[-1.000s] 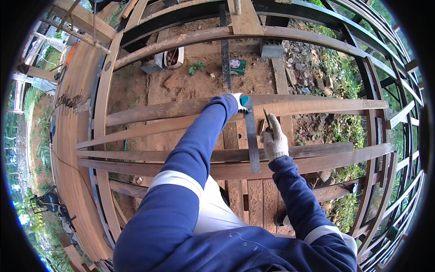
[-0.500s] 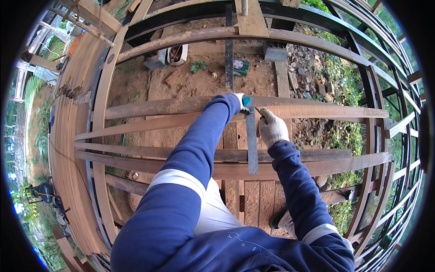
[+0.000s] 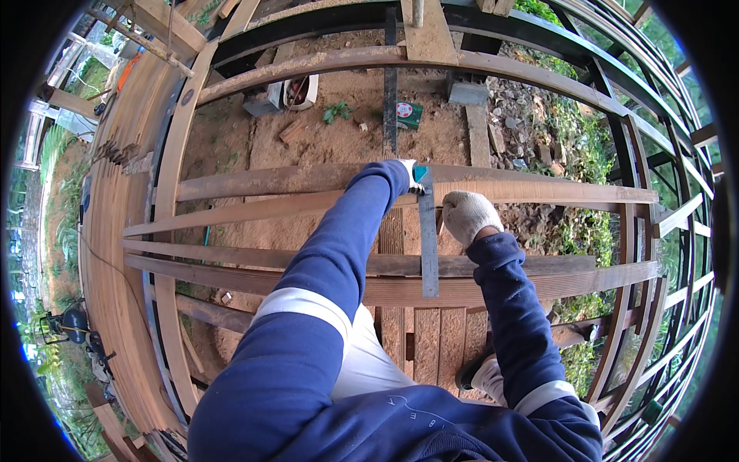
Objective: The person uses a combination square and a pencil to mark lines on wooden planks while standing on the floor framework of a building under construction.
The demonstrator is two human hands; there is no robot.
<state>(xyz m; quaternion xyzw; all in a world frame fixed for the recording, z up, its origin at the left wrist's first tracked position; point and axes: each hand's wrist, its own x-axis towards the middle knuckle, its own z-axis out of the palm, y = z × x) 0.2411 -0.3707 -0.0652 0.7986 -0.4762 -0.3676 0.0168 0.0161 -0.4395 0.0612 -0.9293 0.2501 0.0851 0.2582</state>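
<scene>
My left hand (image 3: 409, 174), in a white work glove, is closed on the teal handle (image 3: 419, 175) of a try square against a wooden board (image 3: 531, 190). The square's steel blade (image 3: 429, 254) points back toward me, crossing the board and spanning the gap to the nearer planks. My right hand (image 3: 469, 217), gloved too, is curled into a fist just right of the blade, over the board's near edge. The thin, dark, pencil-like stick it held earlier is now hidden by the hand.
Two brown planks (image 3: 493, 291) run crosswise nearer to me. Long boards are stacked (image 3: 115, 223) on the left, with a dark power tool (image 3: 75, 325) beside them. Sandy ground, a green box (image 3: 409, 115) and rubble (image 3: 531, 138) lie below the open frame. Dark metal bars stand right.
My right hand has drawn slightly back and right from the blade and turned, so the pencil-like stick no longer shows. My left hand and the try square have stayed in place.
</scene>
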